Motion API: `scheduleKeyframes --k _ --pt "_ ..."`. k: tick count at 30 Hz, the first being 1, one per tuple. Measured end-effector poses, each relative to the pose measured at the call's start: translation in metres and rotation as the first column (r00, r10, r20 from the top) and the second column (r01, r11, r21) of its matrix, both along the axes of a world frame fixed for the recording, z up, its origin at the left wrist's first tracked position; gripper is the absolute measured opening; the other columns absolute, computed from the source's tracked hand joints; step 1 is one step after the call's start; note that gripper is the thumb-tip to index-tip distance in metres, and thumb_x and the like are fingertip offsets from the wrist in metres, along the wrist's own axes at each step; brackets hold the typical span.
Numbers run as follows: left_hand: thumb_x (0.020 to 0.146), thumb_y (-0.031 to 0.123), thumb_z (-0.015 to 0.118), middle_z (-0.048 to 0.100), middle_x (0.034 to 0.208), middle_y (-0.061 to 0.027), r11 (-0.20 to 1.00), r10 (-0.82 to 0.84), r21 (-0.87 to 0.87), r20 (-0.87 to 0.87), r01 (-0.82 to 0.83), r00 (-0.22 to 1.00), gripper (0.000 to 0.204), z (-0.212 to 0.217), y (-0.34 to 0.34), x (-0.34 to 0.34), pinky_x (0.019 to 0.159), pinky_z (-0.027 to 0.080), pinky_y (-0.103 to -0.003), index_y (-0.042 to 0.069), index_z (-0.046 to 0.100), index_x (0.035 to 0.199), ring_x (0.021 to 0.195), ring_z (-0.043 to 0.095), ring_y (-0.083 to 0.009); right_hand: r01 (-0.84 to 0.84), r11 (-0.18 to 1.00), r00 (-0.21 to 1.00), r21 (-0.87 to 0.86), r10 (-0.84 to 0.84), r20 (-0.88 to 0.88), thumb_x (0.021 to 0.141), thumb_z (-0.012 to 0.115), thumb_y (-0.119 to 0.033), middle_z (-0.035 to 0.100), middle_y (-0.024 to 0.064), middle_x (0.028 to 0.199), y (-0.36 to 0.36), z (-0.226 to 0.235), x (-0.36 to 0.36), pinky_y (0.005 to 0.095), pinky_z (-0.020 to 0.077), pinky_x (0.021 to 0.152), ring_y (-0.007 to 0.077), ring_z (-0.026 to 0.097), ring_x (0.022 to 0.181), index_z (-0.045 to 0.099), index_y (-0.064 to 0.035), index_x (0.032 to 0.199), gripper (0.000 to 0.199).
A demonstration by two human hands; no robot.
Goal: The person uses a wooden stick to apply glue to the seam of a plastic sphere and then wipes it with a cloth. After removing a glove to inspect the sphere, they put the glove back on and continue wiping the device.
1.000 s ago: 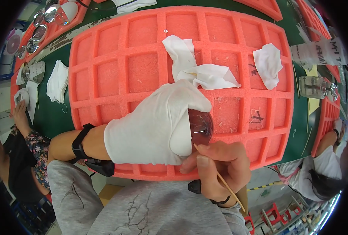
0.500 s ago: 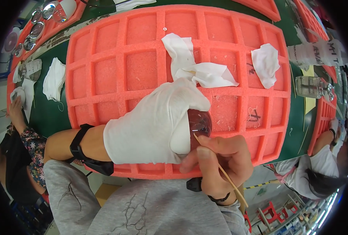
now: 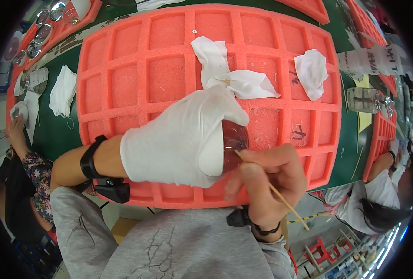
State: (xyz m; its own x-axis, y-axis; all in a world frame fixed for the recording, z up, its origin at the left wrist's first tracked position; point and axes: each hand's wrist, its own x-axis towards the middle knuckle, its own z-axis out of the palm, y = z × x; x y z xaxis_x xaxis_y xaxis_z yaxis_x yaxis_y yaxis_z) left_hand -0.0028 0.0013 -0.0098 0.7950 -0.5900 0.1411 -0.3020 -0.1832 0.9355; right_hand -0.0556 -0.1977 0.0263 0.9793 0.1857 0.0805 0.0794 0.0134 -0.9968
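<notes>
The left hand [image 3: 183, 135] grips a rounded glass piece [image 3: 234, 131] as the right hand [image 3: 272, 179], pinching a wooden stick [image 3: 287, 205], shifts its tip rightward, perhaps onto another spot.

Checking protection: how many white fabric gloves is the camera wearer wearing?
1 white fabric glove, on the left hand; the right hand, pinching a thin wooden stick, is bare.
</notes>
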Motion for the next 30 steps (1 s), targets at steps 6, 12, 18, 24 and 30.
scheduleKeyframes --k 6,12,18,24,30 --pt "0.063 0.014 0.09 0.06 0.118 -0.0088 0.974 -0.224 -0.031 0.009 0.224 0.975 0.074 0.012 0.008 0.021 0.102 0.046 -0.04 0.01 0.056 0.128 0.114 0.057 -0.0264 0.044 0.998 0.99 -0.05 -0.037 0.14 0.103 0.048 -0.01 0.058 0.0125 0.064 -0.04 0.036 0.009 0.0254 0.0451 0.042 0.0148 0.055 0.043 0.054 0.0066 0.099 0.018" --pt "0.063 0.017 0.09 0.059 0.119 -0.0094 0.963 -0.257 0.084 0.011 0.255 0.966 0.072 0.016 0.024 0.022 0.1 0.05 -0.041 0.01 0.057 0.126 0.113 0.058 -0.0275 -0.322 0.947 0.94 -0.002 0.32 0.121 0.108 0.036 -0.033 0.06 0.0132 0.079 -0.04 0.067 0.092 0.0279 0.0486 0.056 0.0185 0.061 0.066 0.058 0.0073 0.109 0.046" --pt "0.063 0.019 0.09 0.059 0.124 -0.0102 0.982 0.012 0.18 0.212 -0.051 0.977 0.072 0.039 -0.008 -0.002 0.101 0.049 -0.041 0.008 0.058 0.126 0.116 0.059 -0.0284 -0.419 0.881 0.881 -0.219 0.453 0.137 0.107 0.042 -0.024 0.066 0.011 0.092 -0.025 0.028 0.148 0.0265 0.0502 0.057 0.0169 0.064 0.074 0.061 0.0064 0.12 0.038" --pt "0.061 0.022 0.092 0.056 0.129 -0.0132 0.939 0.074 0.344 -0.107 -0.033 0.991 0.076 0.038 0.01 0.0 0.098 0.05 -0.041 0.007 0.058 0.128 0.116 0.058 -0.0314 -0.579 0.794 0.802 -0.183 0.595 0.047 0.108 0.042 -0.024 0.067 0.0106 0.095 -0.021 0.008 0.137 0.0266 0.0532 0.057 0.016 0.065 0.077 0.063 0.0049 0.119 0.037" --pt "0.064 0.024 0.091 0.056 0.125 -0.0144 0.958 -0.096 0.277 0.091 0.067 0.991 0.079 0.038 0.012 0.008 0.096 0.05 -0.041 0.006 0.056 0.132 0.114 0.057 -0.0339 -0.573 0.82 0.82 0.012 0.572 0.01 0.11 0.04 -0.03 0.066 0.0101 0.091 -0.03 -0.002 0.145 0.0272 0.0536 0.056 0.0157 0.065 0.076 0.063 0.0053 0.119 0.043"
